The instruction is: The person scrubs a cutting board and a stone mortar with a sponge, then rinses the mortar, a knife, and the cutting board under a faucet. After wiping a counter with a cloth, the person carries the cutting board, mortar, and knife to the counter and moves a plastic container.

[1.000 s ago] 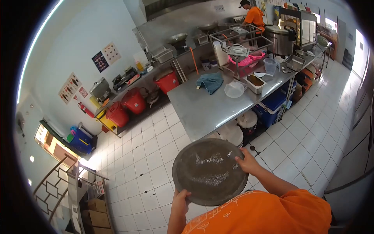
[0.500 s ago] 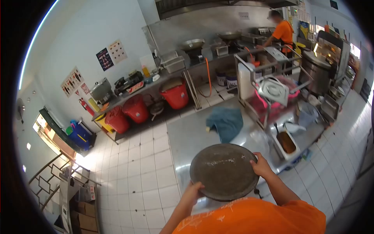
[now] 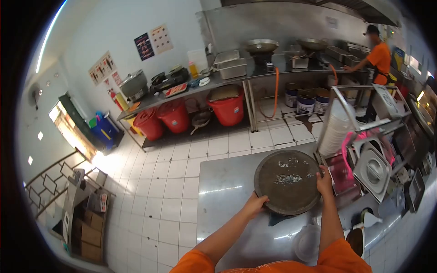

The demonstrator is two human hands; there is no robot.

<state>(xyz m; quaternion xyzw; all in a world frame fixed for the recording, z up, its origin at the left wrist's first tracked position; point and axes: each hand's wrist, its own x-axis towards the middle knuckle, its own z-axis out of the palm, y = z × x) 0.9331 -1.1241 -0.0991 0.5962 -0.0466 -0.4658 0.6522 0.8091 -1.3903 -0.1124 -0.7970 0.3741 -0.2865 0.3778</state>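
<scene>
My left hand grips the lower left rim of a round, dark grey tray, thumb on top. My right hand is closed on its right edge. The tray's face is turned up towards me and bears wet, whitish streaks. Both arms are stretched out, holding it over the stainless steel table. A bit of dark blue-green cloth shows beneath the tray's lower edge; the tray hides the rest. Near my right forearm stands a pale, see-through bowl.
Right of the tray, a metal rack holds a pink basket and steel pan lids. Across the tiled floor, red bins sit below a long counter with woks. A person in orange stands at its far right.
The tray, held in both hands, has moved forward, away from my body, and now covers most of the cloth. My view has turned towards the counter.
</scene>
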